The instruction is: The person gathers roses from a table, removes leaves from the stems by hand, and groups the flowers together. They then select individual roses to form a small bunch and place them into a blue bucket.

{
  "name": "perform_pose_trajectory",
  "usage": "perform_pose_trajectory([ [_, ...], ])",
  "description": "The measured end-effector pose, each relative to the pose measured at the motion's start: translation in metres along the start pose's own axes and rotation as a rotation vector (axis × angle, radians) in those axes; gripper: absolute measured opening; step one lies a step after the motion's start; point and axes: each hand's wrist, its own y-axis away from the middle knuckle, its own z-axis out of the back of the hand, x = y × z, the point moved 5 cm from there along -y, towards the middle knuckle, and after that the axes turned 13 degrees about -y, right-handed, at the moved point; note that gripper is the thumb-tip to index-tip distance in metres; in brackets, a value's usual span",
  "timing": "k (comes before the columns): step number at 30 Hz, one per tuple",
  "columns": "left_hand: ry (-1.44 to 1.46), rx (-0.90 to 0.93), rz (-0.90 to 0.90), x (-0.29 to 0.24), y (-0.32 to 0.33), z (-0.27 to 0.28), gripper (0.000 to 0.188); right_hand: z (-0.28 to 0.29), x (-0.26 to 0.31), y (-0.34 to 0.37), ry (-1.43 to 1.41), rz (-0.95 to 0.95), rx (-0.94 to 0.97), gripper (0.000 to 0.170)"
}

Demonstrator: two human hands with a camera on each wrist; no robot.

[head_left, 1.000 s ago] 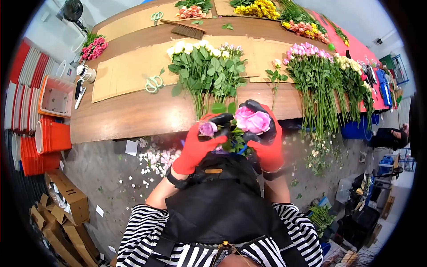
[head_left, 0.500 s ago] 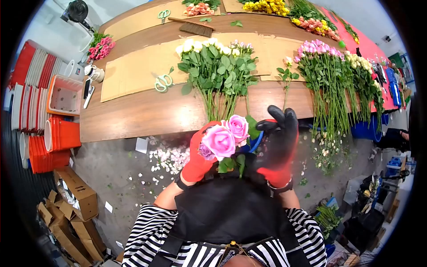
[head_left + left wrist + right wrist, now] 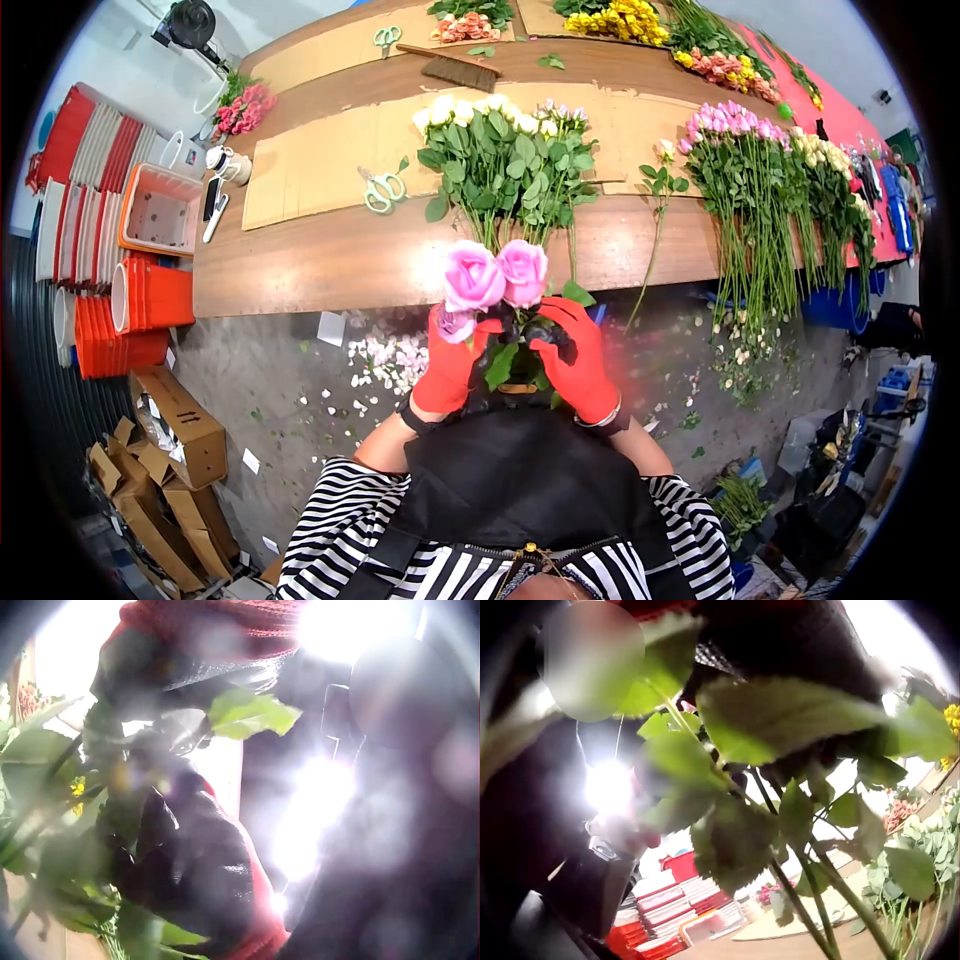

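Note:
Both hands wear red gloves with black palms and meet in front of the black apron. My left hand [image 3: 446, 368] grips a small bunch of roses just below the blooms. Two large pink roses [image 3: 474, 277] and a smaller mauve rose [image 3: 455, 324] stand up out of it. Beside it, my right hand [image 3: 582, 362] curls its black fingers round the stems and foliage under the heads. Green leaves [image 3: 501, 367] show between the two hands. In the right wrist view, several stems [image 3: 817, 900] run down past large leaves [image 3: 735, 840]; the fingertips there are mostly hidden.
On the wooden table [image 3: 330, 275] lie white roses [image 3: 490, 112], green scissors [image 3: 381, 190], a single rose stem [image 3: 655, 220], a brush [image 3: 460, 72] and a large pink bunch [image 3: 735, 125]. Orange crates [image 3: 155, 295] stand at the left. Petals [image 3: 385, 362] litter the floor.
The right hand first held a pink bloom, swung away spread, and has now come back to the stems. The left hand has kept the roses, which now stand higher, near the table edge.

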Motion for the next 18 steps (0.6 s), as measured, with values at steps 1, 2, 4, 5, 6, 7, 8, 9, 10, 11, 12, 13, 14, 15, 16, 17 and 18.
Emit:
perform_pose_trajectory([
  [1,-0.15,-0.016,-0.074,0.001,0.0,0.001,0.032,0.001,0.0,-0.004,-0.034,-0.066,0.018,0.042],
  [2,-0.295,-0.042,-0.145,0.001,-0.001,0.003,0.028,0.001,0.0,-0.005,-0.048,-0.083,0.013,0.04],
  [4,-0.054,0.045,-0.055,-0.002,0.0,-0.002,0.03,0.0,0.0,-0.006,-0.075,-0.118,0.005,0.036],
  [5,0.303,0.064,0.121,-0.002,0.001,-0.005,0.03,0.003,-0.001,-0.006,-0.14,-0.137,-0.057,0.036],
  [6,0.608,0.029,0.295,-0.002,0.003,-0.007,0.03,0.006,-0.002,-0.006,-0.206,-0.155,-0.12,0.037],
  [7,0.627,0.025,0.239,-0.008,-0.001,-0.007,0.029,0.009,-0.004,-0.005,-0.27,-0.174,-0.183,0.038],
  [8,0.646,0.022,0.184,-0.011,-0.004,-0.006,0.028,0.011,0.0,-0.006,-0.518,-0.319,-0.35,0.04],
  [9,0.368,0.029,0.016,-0.014,-0.006,-0.006,0.026,0.02,0.015,-0.014,-0.368,-0.237,-0.298,0.041],
  [10,0.096,-0.01,-0.144,-0.017,-0.006,-0.005,0.025,0.025,0.028,-0.023,-0.233,-0.152,-0.243,0.042],
  [11,0.276,0.007,-0.063,-0.028,-0.009,-0.007,0.025,0.029,0.041,-0.032,-0.099,-0.062,-0.201,0.043],
  [12,0.283,-0.002,-0.028,-0.03,-0.008,-0.007,0.025,0.028,0.054,-0.041,0.019,0.031,-0.153,0.043],
  [13,0.29,-0.011,0.006,-0.033,-0.008,-0.007,0.025,0.025,0.063,-0.045,0.138,0.125,-0.103,0.044],
  [14,0.298,-0.02,0.041,-0.036,-0.007,-0.008,0.025,0.026,0.053,-0.043,0.014,0.048,-0.133,0.044],
  [15,0.293,-0.074,0.078,-0.022,-0.003,-0.009,0.026,0.024,0.036,-0.04,-0.111,-0.026,-0.159,0.045],
  [16,0.289,-0.132,0.116,-0.014,-0.004,-0.009,0.027,0.024,0.027,-0.04,-0.237,-0.1,-0.18,0.045],
  [17,0.377,-0.114,0.15,-0.009,-0.004,-0.008,0.028,0.026,0.025,-0.041,-0.395,-0.14,-0.197,0.044],
  [18,0.466,-0.1,0.185,-0.005,-0.003,-0.008,0.03,0.027,0.024,-0.04,-0.472,-0.195,-0.235,0.044],
])
